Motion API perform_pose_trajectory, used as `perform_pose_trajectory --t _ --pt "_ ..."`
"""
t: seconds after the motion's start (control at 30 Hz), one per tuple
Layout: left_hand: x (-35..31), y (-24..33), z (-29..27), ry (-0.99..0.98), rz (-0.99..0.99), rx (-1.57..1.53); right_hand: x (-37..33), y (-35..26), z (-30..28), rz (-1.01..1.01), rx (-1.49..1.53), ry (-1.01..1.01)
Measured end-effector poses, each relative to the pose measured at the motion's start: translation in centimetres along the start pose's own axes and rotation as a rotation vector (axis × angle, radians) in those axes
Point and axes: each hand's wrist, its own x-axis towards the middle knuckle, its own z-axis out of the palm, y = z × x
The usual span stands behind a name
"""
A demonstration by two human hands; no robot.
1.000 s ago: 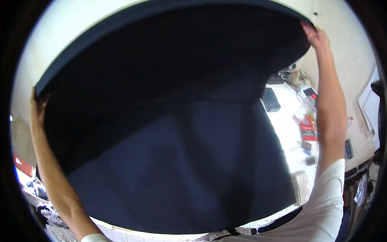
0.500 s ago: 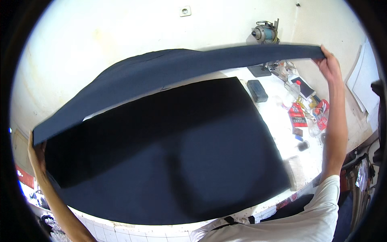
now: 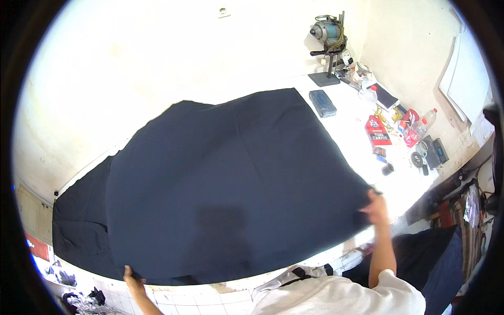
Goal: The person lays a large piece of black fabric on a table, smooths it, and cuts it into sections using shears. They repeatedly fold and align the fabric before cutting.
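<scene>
While the left hand (image 3: 135, 284) pinches the near edge of a broad, dark navy fabric sheet (image 3: 226, 168) toward its left end, the right hand (image 3: 376, 210) is at the sheet's near right corner, too blurred to tell whether its fingers grip. Between and beyond both hands, the sheet lies spread over a white tabletop (image 3: 347, 123), with a dark rectangular block (image 3: 322, 103) near its right edge.

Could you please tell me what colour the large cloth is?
The large cloth is a dark, blackish navy, seen in the head view.
</scene>
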Motion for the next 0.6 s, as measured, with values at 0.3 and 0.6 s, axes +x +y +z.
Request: perform_pose_trajectory --t 0.3,0.6 --pt "8.9 -10.3 0.6 0.501 -0.110 0.356 3.6 4.5 3.8 0.055 0.051 -0.027" --pt "16.8 7.9 14.6 0.309 0.233 -0.035 10.2 -12.0 13.5 -0.038 0.183 -0.309"
